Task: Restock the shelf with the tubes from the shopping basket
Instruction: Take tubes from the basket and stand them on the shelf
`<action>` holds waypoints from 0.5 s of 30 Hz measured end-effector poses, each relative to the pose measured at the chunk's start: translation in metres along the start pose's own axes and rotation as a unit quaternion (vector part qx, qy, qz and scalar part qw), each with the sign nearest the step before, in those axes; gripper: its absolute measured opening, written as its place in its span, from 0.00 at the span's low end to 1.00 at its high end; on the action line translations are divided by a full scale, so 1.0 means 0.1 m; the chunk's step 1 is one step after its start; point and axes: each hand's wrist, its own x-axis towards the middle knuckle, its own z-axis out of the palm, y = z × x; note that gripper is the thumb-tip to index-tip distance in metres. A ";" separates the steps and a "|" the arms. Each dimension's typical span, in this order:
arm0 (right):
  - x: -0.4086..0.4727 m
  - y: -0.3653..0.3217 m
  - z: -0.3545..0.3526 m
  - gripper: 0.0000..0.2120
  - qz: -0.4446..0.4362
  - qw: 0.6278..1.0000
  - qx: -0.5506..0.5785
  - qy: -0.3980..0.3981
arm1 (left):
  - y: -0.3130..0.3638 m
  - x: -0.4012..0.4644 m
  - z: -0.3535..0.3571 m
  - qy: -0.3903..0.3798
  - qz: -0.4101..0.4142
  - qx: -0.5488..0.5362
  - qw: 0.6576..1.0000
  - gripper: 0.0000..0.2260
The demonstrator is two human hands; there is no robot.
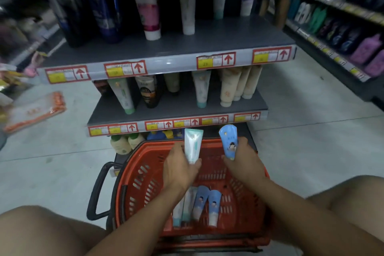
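Two hands: both raised over the basket, each holding one tube
Left hand (180, 167): fingers and thumb curled round the lower end of a white and pale teal plastic tube (193, 145), which stands nearly upright with its flat crimped end up
Right hand (243, 159): fingers wrapped round the lower half of a light blue plastic tube with a cartoon figure (228, 141), tilted slightly left, rounded crimped end up
Basket: red plastic slotted shopping basket (141, 174) sits on the floor between the person's knees, just in front of the shelving, black handle (97, 191) folded down to its left
Still in basket: four tubes (197, 206) lying side by side on the bottom, caps toward the person; two white and teal, two light blue with the cartoon figure
Shelving: grey metal shelf unit (178, 108) with red-framed price tags along its edges; tubes stand cap-down on the middle and top tiers
Lowest tier: cream bottles with green caps (126, 143) just left of the basket rim
Floor: pale tiles, an orange and clear packet (35, 111) lying to the left
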 end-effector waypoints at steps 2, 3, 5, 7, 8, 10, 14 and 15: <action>0.02 -0.10 -0.21 0.25 -0.002 1.000 0.001 0.026 | 0.21 0.00 -0.09 0.021 0.028 -0.012 0.999 0.28; 0.03 -0.16 -0.31 0.25 -0.004 0.999 0.000 0.040 | 0.32 0.01 -0.13 0.032 0.042 -0.019 0.998 0.28; 0.05 -0.27 -0.52 0.25 -0.012 0.998 0.002 0.066 | 0.54 0.03 -0.20 0.052 0.070 -0.031 0.996 0.26; 0.08 -0.39 -0.75 0.26 -0.026 0.995 0.005 0.098 | 0.75 0.06 -0.27 0.076 0.096 -0.040 0.992 0.26; 0.09 -0.45 -0.87 0.26 -0.038 0.992 0.007 0.117 | 0.86 0.07 -0.31 0.087 0.107 -0.045 0.989 0.26; 0.14 -0.57 -1.10 0.27 -0.057 0.987 0.017 0.148 | 1.08 0.11 -0.39 0.106 0.127 -0.056 0.985 0.27; 0.28 -0.79 -1.53 0.27 -0.090 0.975 0.051 0.199 | 1.50 0.21 -0.54 0.134 0.157 -0.081 0.975 0.26; 0.32 -0.83 -1.62 0.27 -0.097 0.972 0.053 0.206 | 1.60 0.25 -0.57 0.139 0.163 -0.087 0.973 0.26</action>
